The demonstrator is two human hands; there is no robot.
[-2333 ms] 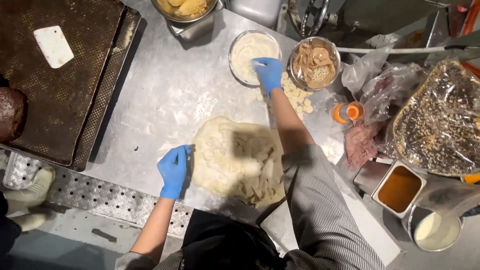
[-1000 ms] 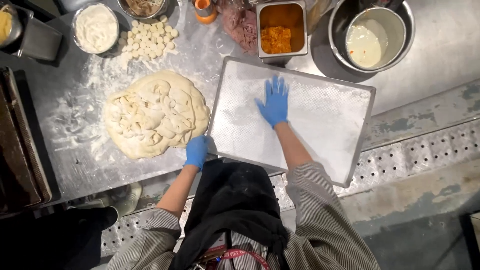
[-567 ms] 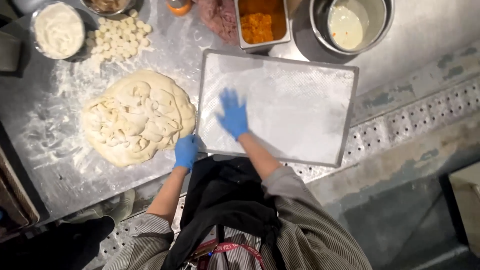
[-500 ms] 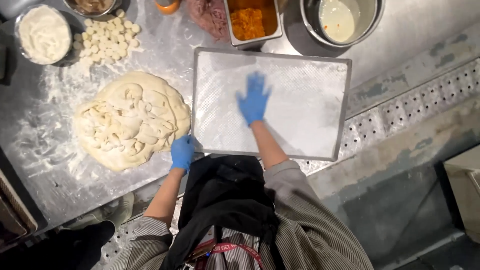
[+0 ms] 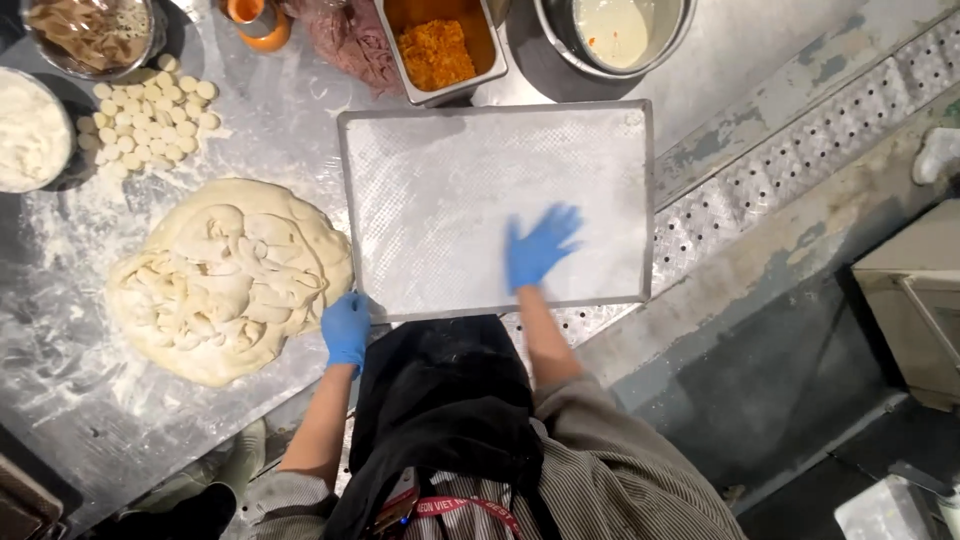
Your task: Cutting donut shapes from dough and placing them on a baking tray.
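Note:
A floured metal baking tray (image 5: 400, 150) lies on the steel table in front of me. My right hand (image 5: 538, 246), in a blue glove, lies flat and spread on the tray's near right part, blurred by motion. My left hand (image 5: 346, 328), also gloved in blue, grips the tray's near left corner. Just left of that corner sits a big flattened mass of pale dough (image 5: 225, 278) on the floured tabletop.
Several small dough balls (image 5: 150, 120) lie beyond the dough. Along the far edge stand a bowl of flour (image 5: 30, 135), a bowl of brown filling (image 5: 90, 30), a pan of orange filling (image 5: 437, 45) and a pot of pale liquid (image 5: 615, 25). A perforated ledge (image 5: 800, 170) runs right.
My right hand has slid across the floured tray from its left part toward its near right. The left hand stays at the tray's corner. The camera view has shifted.

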